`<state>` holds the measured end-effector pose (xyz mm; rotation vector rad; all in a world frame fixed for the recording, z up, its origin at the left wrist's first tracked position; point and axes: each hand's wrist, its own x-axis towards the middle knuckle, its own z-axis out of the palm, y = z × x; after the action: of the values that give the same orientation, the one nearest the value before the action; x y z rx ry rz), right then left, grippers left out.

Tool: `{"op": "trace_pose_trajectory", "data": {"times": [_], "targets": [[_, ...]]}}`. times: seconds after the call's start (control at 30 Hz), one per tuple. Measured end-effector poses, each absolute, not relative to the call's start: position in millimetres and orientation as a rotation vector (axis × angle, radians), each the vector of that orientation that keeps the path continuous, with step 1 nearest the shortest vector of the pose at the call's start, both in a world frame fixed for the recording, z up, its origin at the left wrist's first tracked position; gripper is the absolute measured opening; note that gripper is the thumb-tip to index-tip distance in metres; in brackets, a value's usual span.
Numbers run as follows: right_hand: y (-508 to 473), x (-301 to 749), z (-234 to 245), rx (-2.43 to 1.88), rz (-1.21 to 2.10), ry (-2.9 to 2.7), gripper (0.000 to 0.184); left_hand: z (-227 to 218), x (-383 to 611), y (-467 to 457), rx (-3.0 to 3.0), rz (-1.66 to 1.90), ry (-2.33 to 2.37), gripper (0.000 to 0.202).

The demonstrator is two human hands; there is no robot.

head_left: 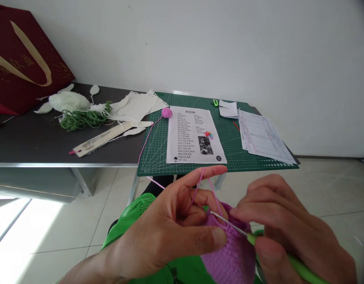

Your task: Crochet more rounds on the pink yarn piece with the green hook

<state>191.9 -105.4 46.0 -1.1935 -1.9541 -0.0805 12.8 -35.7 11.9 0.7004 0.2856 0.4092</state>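
My left hand (170,228) pinches a purple crocheted piece (232,252) between thumb and fingers, with its forefinger stretched out and pink yarn (199,183) looped over it. My right hand (291,228) grips a crochet hook with a green handle (300,270); its metal tip (220,217) sits at the top edge of the purple piece. The yarn runs up to a small pink yarn ball (167,113) on the green cutting mat (244,157). A printed pattern sheet (194,134) lies on the mat.
A dark table (37,142) carries green cord (78,119), white stuffing (68,100), torn paper (134,106) and a ruler-like strip (102,138). More printed sheets (263,136) lie at the mat's right. A red bag (19,59) leans at the far left. Tiled floor is below.
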Motion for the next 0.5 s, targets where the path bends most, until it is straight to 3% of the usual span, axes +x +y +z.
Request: {"op": "trace_pose_trajectory", "data": {"times": [0.17, 0.33, 0.5], "targets": [[-106.5, 185.9, 35.0, -1.235, 0.124, -1.831, 0.026, 11.9, 14.1, -41.7, 0.817, 0.489, 0.394, 0.06], [-107.6, 177.0, 27.4, -1.236, -0.058, -1.724, 0.028, 14.1, 23.8, -52.5, 0.894, 0.644, 0.602, 0.067], [-101.6, 175.2, 17.7, -1.195, -0.301, -1.747, 0.032, 10.9, 37.5, -62.1, 0.869, 0.763, 0.734, 0.086]]}}
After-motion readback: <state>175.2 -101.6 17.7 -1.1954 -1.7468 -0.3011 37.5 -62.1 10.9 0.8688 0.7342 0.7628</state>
